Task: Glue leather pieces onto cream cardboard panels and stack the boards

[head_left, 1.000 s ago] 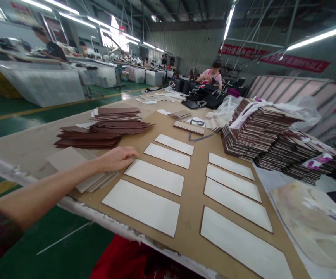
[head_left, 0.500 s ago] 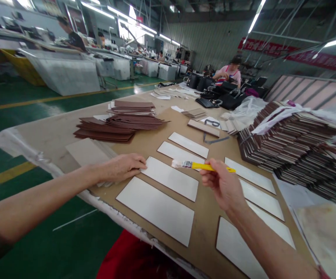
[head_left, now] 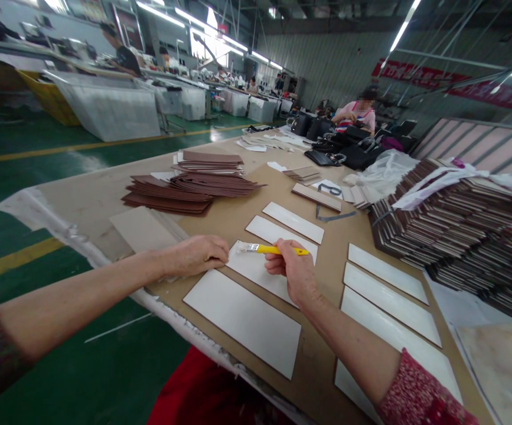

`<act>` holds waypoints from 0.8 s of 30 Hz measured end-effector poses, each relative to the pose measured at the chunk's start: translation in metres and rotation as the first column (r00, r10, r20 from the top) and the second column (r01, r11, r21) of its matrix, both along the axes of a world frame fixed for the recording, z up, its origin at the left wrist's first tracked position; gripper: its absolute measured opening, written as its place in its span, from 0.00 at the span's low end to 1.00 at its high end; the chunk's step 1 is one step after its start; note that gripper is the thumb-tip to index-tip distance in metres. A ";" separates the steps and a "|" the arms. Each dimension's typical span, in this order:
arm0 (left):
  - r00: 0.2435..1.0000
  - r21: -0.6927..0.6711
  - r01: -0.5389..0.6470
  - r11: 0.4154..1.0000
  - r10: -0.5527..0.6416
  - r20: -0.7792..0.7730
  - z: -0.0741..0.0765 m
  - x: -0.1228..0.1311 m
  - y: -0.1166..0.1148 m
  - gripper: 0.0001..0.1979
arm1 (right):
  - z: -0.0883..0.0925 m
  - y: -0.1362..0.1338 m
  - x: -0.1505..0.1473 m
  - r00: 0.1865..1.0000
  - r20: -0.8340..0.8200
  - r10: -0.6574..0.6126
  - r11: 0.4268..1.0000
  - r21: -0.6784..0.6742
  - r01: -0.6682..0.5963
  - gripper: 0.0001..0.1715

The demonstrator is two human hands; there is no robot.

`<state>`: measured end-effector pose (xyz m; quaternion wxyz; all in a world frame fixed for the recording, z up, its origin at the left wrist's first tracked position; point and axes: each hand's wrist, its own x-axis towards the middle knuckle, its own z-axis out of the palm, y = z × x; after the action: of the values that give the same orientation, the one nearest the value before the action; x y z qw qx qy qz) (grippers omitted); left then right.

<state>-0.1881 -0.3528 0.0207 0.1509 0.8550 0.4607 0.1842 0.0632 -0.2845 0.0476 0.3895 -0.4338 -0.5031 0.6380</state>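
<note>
My right hand (head_left: 294,271) grips a paintbrush (head_left: 277,250) by its yellow handle. The white bristles point left, over the far left part of a white rectangular panel (head_left: 262,274). My left hand (head_left: 200,255) has its fingers bent and drawn together at that panel's left end, holding it by the edge. Nearer to me lies a larger white panel (head_left: 243,323). Beyond the brush are two narrower ones, a middle strip (head_left: 260,227) and a far strip (head_left: 294,222). A second row of white panels (head_left: 391,301), some glossy, runs to the right, partly behind my right forearm.
Brown sheets (head_left: 193,183) lie piled at the back left, with beige boards (head_left: 143,227) beside my left hand. A tall stack of dark-edged panels (head_left: 459,218) stands at the right. Black bags (head_left: 326,144) and a co-worker (head_left: 357,112) are at the far end.
My right hand has moved the brush left, from above the gap between panels to the left end of the panel. My left hand stays at that panel's edge. The view has shifted slightly.
</note>
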 end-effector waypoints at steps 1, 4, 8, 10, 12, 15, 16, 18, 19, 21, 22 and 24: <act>1.000 -0.002 0.003 1.000 -0.002 0.008 0.001 0.000 0.000 0.13 | -0.001 0.001 -0.002 1.000 0.004 0.000 1.000 0.001 0.000 0.15; 1.000 0.003 0.006 1.000 -0.006 0.018 0.002 0.001 -0.001 0.13 | -0.006 0.002 -0.005 1.000 0.016 -0.001 1.000 0.007 0.001 0.15; 1.000 0.011 0.000 1.000 0.000 -0.002 0.002 0.002 -0.002 0.12 | -0.013 0.004 -0.007 0.999 0.048 0.002 1.000 0.004 -0.002 0.14; 1.000 0.016 -0.004 1.000 0.004 -0.013 0.002 0.002 -0.002 0.12 | -0.016 0.005 -0.006 0.997 0.072 0.002 1.000 0.009 -0.002 0.14; 1.000 0.024 -0.004 1.000 0.004 -0.017 0.001 0.001 -0.003 0.12 | -0.017 0.005 -0.003 0.995 0.095 0.006 1.000 0.021 -0.008 0.14; 1.000 0.036 -0.001 0.999 0.002 -0.013 0.000 0.000 -0.003 0.12 | -0.015 0.006 0.003 0.991 0.136 0.007 0.999 0.032 -0.011 0.14; 1.000 0.036 0.000 0.999 0.001 -0.015 0.000 -0.001 -0.003 0.12 | -0.013 0.006 0.006 0.989 0.151 0.004 0.999 0.033 -0.009 0.14; 1.000 0.035 -0.001 0.999 0.002 -0.017 -0.001 -0.002 -0.002 0.12 | -0.009 0.007 0.013 0.984 0.178 0.000 0.999 0.033 -0.006 0.14; 1.000 0.033 -0.001 0.999 0.001 -0.019 -0.002 -0.003 -0.002 0.12 | -0.007 0.007 0.017 0.982 0.189 -0.001 0.999 0.032 -0.005 0.14; 1.000 0.028 0.000 1.000 0.000 -0.017 -0.003 -0.003 -0.002 0.12 | -0.003 0.008 0.026 0.978 0.209 -0.001 1.000 0.028 -0.005 0.14; 1.000 0.026 -0.002 1.000 0.002 -0.015 -0.003 -0.004 -0.002 0.12 | -0.002 0.008 0.032 0.975 0.220 -0.001 1.000 0.026 -0.005 0.13; 1.000 0.022 -0.011 1.000 0.011 -0.016 -0.003 -0.004 -0.002 0.12 | 0.002 0.008 0.045 0.969 0.248 -0.002 1.000 0.021 -0.003 0.12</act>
<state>-0.1919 -0.3545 0.0174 0.1368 0.8555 0.4646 0.1833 0.1079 -0.2761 0.0494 0.3279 -0.5060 -0.5548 0.5733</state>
